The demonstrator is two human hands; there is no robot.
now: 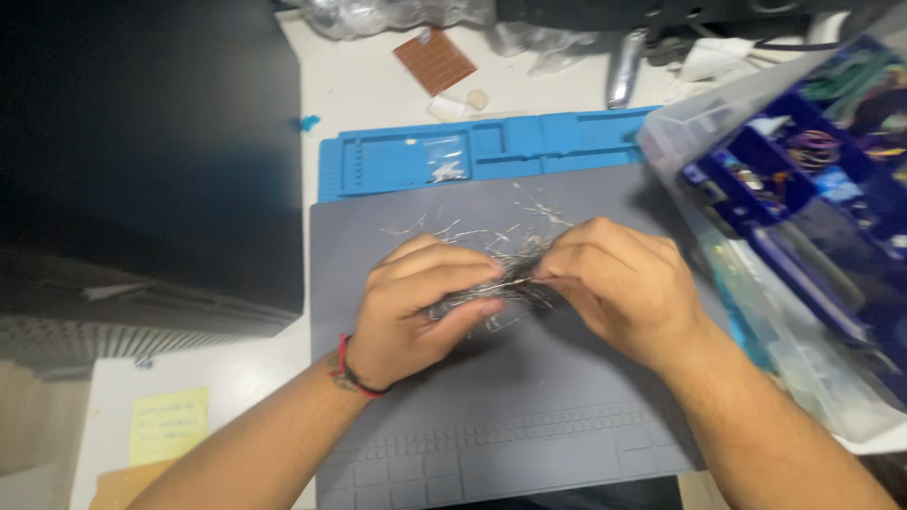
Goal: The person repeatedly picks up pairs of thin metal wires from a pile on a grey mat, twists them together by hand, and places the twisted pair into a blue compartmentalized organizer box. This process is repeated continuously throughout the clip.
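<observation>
Mostly white surface [378, 85], dim room, big dark box-like object [142, 151] filling the left side. Grey mat [529, 416] lies front centre, with a blue tray mat [529, 142] touching its far edge; small clear bag [444, 159] sits in the blue one. Brown perforated board [434, 60] lies farther back, square, tilted. Yellow sticky note [168, 425] at near left, writing on it, too blurred to make out. Clear plastic organiser box [803, 189] at right, blue compartments with coloured small parts. Crumpled clear wrap [378, 14] at the far edge. Left hand [420, 302] and right hand [619, 283] meet over the grey mat, each grip pinched closed on a bundle of thin metal wire leads [501, 279]. Loose wire bits [472, 229] lie scattered just behind the hands.
</observation>
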